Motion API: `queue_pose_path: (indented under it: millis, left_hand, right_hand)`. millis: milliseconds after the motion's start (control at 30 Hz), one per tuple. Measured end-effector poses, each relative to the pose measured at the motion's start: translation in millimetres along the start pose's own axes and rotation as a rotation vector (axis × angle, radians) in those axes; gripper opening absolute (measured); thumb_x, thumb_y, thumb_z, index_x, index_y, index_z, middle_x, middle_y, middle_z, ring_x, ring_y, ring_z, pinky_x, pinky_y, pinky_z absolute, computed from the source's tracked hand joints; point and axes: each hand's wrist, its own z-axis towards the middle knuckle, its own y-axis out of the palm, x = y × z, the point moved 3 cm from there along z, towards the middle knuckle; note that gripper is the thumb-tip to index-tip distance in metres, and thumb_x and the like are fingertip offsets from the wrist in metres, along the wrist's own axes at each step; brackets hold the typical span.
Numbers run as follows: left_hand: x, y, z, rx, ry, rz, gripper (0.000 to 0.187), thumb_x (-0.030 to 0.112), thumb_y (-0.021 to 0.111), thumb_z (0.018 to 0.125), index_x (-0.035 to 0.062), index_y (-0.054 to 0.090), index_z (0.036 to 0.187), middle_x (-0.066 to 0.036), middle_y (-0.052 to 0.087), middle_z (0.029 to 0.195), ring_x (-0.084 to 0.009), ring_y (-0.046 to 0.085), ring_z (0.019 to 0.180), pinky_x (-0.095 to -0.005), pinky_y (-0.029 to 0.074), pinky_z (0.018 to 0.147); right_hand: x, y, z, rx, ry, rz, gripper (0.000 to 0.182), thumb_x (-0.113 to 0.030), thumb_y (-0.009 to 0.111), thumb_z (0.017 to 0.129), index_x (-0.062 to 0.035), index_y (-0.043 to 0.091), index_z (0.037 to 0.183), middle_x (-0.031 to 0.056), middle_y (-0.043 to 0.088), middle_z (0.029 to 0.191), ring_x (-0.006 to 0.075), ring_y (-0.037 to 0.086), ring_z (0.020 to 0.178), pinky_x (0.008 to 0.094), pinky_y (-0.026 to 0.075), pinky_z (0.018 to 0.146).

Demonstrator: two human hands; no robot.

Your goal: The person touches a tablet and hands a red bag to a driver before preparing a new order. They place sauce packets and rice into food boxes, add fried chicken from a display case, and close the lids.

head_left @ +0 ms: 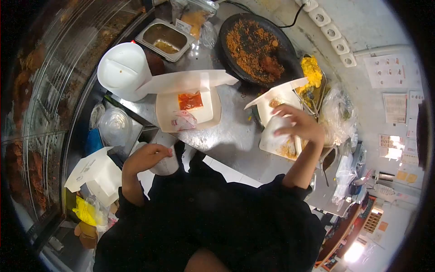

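Observation:
My left hand (146, 158) is closed on a white, cup-like thing (165, 166) close to my body at the counter's front edge. Over on the right, my right hand (302, 126) curls its fingers round a second white, cup-shaped thing (274, 130), which is slightly blurred. That hand is above an open paper box (268, 144) with brown crumbs on its side. Between my hands stands another open paper box (214, 115), with a red sauce sachet (190, 101) and a wrapped white-and-pink packet (184, 121) inside.
Behind the boxes is a black stone mortar (233, 68) with orange-brown crumbs. A white bucket (122, 75) and a metal pan (179, 50) stand at the back left. A plastic bag (337, 120) lies right. A glass display case (36, 113) borders the left side.

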Motion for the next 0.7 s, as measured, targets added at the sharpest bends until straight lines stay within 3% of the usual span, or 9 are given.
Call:
queue_pose_path:
  millis: [67, 100, 267, 400, 433, 533, 567, 667, 700]
  left_hand:
    - [35, 14, -3, -0.042, 0.246, -0.114, 0.028, 0.022, 0.062, 0.085, 0.0016, 0.065, 0.103, -0.012, 0.065, 0.099, -0.0225, 0.060, 0.095, -0.0312, 0.044, 0.085]
    - [42, 19, 3, -0.046, 0.382, 0.032, 0.039, 0.002, 0.062, 0.078, 0.0025, 0.058, 0.117, -0.011, 0.058, 0.114, -0.0199, 0.052, 0.112, -0.0302, 0.039, 0.096]
    - [71, 94, 69, -0.042, 0.470, -0.619, 0.060, -0.017, 0.054, 0.072, -0.0007, 0.046, 0.129, -0.010, 0.041, 0.132, -0.0206, 0.042, 0.123, -0.0338, 0.030, 0.107]
    - [41, 164, 128, 0.052, 0.462, -0.752, 0.065, -0.020, 0.047, 0.069, -0.0001, 0.044, 0.131, -0.011, 0.034, 0.135, -0.0200, 0.037, 0.127, -0.0313, 0.026, 0.107]
    - [35, 175, 135, 0.125, 0.416, -0.695, 0.063, -0.018, 0.051, 0.071, 0.0009, 0.044, 0.131, -0.012, 0.027, 0.141, -0.0209, 0.039, 0.125, -0.0321, 0.029, 0.106]
    - [26, 191, 145, 0.237, 0.350, -0.593, 0.058, -0.012, 0.058, 0.072, 0.0014, 0.047, 0.128, -0.015, 0.034, 0.137, -0.0222, 0.043, 0.122, -0.0325, 0.033, 0.103]
    - [27, 190, 145, 0.264, 0.336, -0.464, 0.057, -0.009, 0.061, 0.072, 0.0018, 0.048, 0.127, -0.015, 0.037, 0.135, -0.0232, 0.044, 0.121, -0.0324, 0.035, 0.102]
    - [35, 176, 132, 0.358, 0.313, -0.090, 0.054, -0.002, 0.068, 0.072, 0.0033, 0.051, 0.123, -0.017, 0.044, 0.129, -0.0261, 0.048, 0.118, -0.0320, 0.039, 0.098]
    - [33, 173, 128, 0.403, 0.318, 0.021, 0.053, 0.000, 0.069, 0.072, 0.0040, 0.052, 0.122, -0.018, 0.046, 0.127, -0.0270, 0.048, 0.117, -0.0320, 0.040, 0.097]
  right_hand:
    - [53, -25, 12, 0.211, 0.192, -0.004, 0.049, -0.012, 0.082, 0.062, -0.0143, 0.056, 0.104, 0.0042, 0.056, 0.099, 0.0105, 0.055, 0.072, 0.0231, 0.043, 0.042]
    - [77, -31, 22, 0.286, 0.167, -0.021, 0.052, -0.014, 0.083, 0.061, -0.0150, 0.054, 0.104, 0.0070, 0.056, 0.102, 0.0112, 0.055, 0.068, 0.0236, 0.042, 0.044]
    - [152, -35, 84, 0.194, 0.096, 0.120, 0.054, -0.023, 0.082, 0.064, -0.0111, 0.054, 0.108, 0.0128, 0.059, 0.109, 0.0153, 0.058, 0.078, 0.0254, 0.048, 0.052]
    - [156, -17, 91, 0.325, 0.115, 0.189, 0.054, -0.025, 0.081, 0.067, -0.0073, 0.054, 0.110, 0.0101, 0.060, 0.114, 0.0162, 0.060, 0.084, 0.0257, 0.051, 0.054]
    - [145, -13, 78, 0.401, 0.061, 0.108, 0.050, -0.024, 0.080, 0.067, -0.0092, 0.057, 0.108, 0.0081, 0.058, 0.114, 0.0221, 0.059, 0.091, 0.0313, 0.052, 0.066]
    - [132, -5, 38, 0.611, -0.383, -0.365, 0.047, -0.020, 0.080, 0.064, -0.0096, 0.059, 0.104, 0.0093, 0.055, 0.109, 0.0279, 0.055, 0.101, 0.0372, 0.046, 0.083]
    - [128, 5, 27, 0.471, -0.275, -0.270, 0.049, -0.015, 0.079, 0.059, -0.0155, 0.060, 0.104, 0.0073, 0.053, 0.109, 0.0308, 0.045, 0.113, 0.0429, 0.032, 0.099]
    - [127, 39, 20, 0.447, -0.187, -0.656, 0.041, -0.014, 0.078, 0.060, -0.0196, 0.063, 0.097, 0.0034, 0.052, 0.113, 0.0292, 0.040, 0.119, 0.0452, 0.027, 0.101]
    - [140, 48, 31, 0.505, -0.220, -0.719, 0.026, -0.015, 0.077, 0.062, -0.0197, 0.066, 0.086, 0.0013, 0.050, 0.116, 0.0291, 0.036, 0.121, 0.0475, 0.023, 0.101]
